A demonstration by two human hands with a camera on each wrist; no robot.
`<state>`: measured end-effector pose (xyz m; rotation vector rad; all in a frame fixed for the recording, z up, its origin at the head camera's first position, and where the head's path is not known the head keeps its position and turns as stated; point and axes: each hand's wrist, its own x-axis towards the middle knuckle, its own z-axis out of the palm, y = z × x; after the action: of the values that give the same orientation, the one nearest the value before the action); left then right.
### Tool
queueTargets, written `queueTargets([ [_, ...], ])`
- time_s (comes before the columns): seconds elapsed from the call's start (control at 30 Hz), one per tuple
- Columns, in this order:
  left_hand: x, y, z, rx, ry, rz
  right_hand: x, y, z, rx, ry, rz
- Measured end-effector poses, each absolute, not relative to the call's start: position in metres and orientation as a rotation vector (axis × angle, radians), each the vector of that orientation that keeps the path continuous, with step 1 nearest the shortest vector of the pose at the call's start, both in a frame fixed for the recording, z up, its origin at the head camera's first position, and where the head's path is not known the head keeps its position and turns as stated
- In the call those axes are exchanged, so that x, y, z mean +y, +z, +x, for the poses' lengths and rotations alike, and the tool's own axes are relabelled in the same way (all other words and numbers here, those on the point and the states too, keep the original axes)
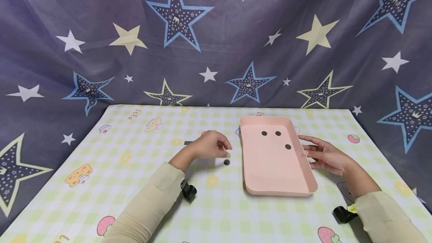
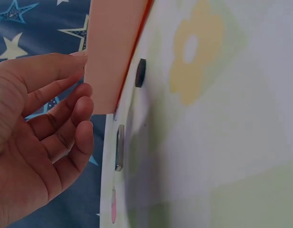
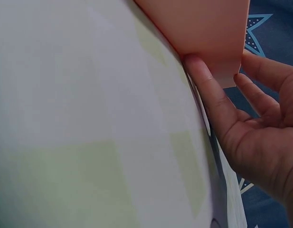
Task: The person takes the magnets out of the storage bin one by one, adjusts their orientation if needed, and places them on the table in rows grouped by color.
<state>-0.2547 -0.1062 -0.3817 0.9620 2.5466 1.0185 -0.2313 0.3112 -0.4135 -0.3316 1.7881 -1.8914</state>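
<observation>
A pink rectangular tray [image 1: 275,168] lies on the table, with three small black discs inside, among them one black disc [image 1: 288,146]. My right hand [image 1: 325,156] touches the tray's right outer wall, its thumb [image 3: 201,71] against the wall low down and its fingers near the rim. Left of the tray my left hand [image 1: 210,144] hovers over the table with loosely bent fingers and nothing visible between them. Just below its fingertips another black disc [image 1: 227,162] lies on the cloth. A flat dark piece [image 1: 188,143] lies behind the left wrist, partly hidden.
A green-and-white checked tablecloth [image 1: 135,190] with printed cartoon figures covers the table. Behind the table's far edge hangs a dark curtain [image 1: 216,59] with stars. Small black devices are strapped to both wrists.
</observation>
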Motion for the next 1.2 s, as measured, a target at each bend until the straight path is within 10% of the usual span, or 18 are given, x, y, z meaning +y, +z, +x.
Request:
queueTargets([
  [1.2,-0.068,-0.345,-0.262,2.533,1.1,1.202,0.311,-0.414,-0.23,1.801,-1.897,-0.322],
])
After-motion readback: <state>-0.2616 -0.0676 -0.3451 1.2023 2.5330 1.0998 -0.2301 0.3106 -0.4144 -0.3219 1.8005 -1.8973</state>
